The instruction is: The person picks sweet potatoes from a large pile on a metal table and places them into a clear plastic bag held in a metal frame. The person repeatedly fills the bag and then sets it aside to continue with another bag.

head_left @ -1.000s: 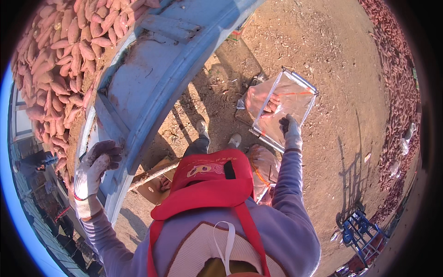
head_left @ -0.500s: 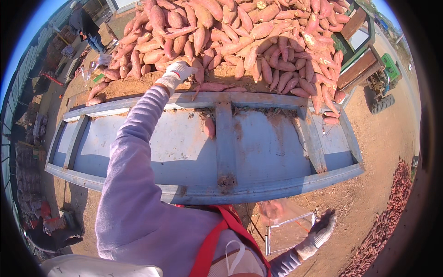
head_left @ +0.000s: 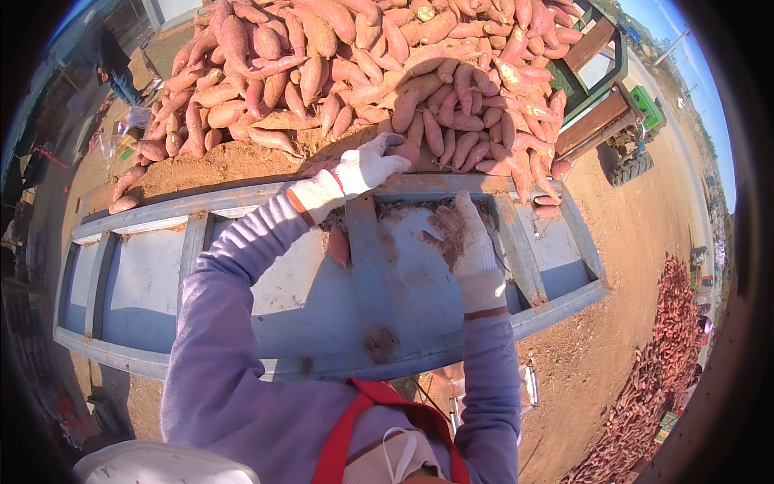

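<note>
My left hand [head_left: 367, 167], in a white knit glove, is at the pile's near edge with its fingers and thumb closed around a sweet potato [head_left: 409, 152]. More pink-skinned sweet potatoes [head_left: 322, 77] are heaped just beyond. My right hand [head_left: 466, 242], gloved and soiled on the palm side, hovers over the grey metal side panel [head_left: 282, 310] with its fingers apart and nothing in it. One small sweet potato [head_left: 339, 247] lies on that panel, beside a rusty crossbar and below my left wrist.
A layer of soil [head_left: 218, 169] lies along the pile's near edge. Green machinery with a wheel [head_left: 631, 169] stands at the right. Many more sweet potatoes [head_left: 657, 363] cover ground at the lower right. Another person [head_left: 113, 60] stands at the far left.
My left hand has moved right along the pile's edge and closed on a sweet potato. My right hand has come up from the lower right to above the panel. The view has shifted rightward.
</note>
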Motion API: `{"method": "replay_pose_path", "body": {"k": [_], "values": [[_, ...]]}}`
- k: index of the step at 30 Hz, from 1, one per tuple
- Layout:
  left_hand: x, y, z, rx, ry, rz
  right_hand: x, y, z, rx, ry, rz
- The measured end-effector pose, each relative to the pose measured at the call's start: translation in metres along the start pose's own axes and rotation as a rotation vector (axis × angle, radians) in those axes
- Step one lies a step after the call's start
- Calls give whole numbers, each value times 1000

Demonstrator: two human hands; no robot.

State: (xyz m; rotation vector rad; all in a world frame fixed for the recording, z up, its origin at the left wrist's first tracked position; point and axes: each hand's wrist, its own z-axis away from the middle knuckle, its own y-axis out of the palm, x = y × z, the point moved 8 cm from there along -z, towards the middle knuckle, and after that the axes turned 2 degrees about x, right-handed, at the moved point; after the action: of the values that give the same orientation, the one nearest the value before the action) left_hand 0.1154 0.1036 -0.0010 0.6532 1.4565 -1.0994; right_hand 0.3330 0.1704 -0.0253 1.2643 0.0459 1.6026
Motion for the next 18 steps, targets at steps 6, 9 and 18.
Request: {"method": "replay_pose_path", "body": {"k": [6,9,18], "values": [[-17,-51,0,-235,117,-560,-14,-23,-12,-176,-31,-144],[-30,-177,38,-1096,146,-1046,-1,-39,3,-122,-80,-77],[66,-263,34,-883,-421,-823,0,8,9,-7,-67,-16]]}}
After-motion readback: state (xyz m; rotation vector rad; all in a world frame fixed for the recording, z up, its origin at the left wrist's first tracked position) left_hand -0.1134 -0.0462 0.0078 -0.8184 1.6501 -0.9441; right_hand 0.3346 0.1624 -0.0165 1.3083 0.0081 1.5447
